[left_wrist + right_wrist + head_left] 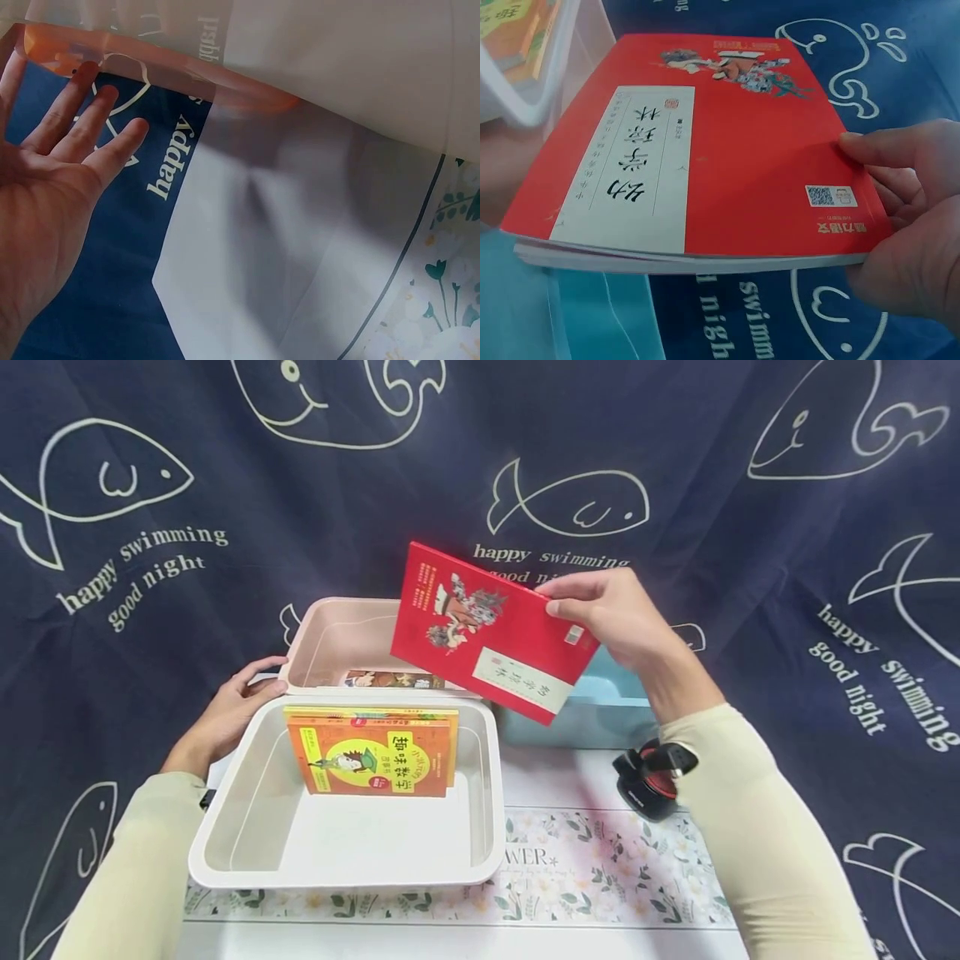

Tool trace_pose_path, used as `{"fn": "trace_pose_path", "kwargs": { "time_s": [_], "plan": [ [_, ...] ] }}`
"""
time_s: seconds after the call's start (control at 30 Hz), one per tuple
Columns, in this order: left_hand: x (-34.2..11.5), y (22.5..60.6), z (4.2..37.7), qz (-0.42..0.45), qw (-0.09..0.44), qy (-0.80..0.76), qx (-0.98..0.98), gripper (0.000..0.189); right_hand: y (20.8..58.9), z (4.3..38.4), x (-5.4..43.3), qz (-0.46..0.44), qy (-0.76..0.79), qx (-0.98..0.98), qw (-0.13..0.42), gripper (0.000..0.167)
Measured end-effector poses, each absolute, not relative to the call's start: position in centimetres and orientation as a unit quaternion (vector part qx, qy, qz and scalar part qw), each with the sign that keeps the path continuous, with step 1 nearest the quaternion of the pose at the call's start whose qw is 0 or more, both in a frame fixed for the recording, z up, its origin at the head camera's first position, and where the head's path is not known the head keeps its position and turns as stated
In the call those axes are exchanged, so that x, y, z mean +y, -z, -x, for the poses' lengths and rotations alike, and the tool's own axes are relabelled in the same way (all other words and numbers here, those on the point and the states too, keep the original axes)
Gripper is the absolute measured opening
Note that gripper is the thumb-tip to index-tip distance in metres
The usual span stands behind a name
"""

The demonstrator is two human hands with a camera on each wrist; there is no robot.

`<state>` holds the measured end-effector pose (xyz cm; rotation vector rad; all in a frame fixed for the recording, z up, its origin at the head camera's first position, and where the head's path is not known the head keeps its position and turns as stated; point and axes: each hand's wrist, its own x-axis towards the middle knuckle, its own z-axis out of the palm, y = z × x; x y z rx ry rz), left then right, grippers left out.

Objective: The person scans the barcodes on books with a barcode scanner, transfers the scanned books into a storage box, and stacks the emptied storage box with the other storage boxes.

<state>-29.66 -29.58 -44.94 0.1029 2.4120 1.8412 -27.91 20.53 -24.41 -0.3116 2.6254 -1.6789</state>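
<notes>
A red paperback book with a white title strip is held tilted in the air by my right hand, thumb and fingers pinching one edge. Its cover and page edges face the right wrist view. My left hand lies at the left side, where the pink bin and the white bin meet; in the left wrist view its fingers are extended. Orange and yellow books stand against the white bin's far wall. A book with a brown picture cover shows low inside the pink bin, partly hidden.
A blue bin stands at the right behind the red book. Close to my right forearm is a black and red strapped object. A flower-printed runner crosses the white table. Dark blue cloth with fish drawings hangs behind.
</notes>
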Motion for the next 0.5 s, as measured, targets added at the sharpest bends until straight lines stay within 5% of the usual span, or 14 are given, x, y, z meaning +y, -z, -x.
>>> {"fn": "trace_pose_path", "kwargs": {
  "time_s": [0.5],
  "plan": [
    [-29.4, 44.8, 29.5, -0.037, 0.05, -0.6, 0.798, 0.059, 24.8, 32.1, 14.0, 0.155, 0.572, 0.805, 0.032, 0.025]
  ]
}}
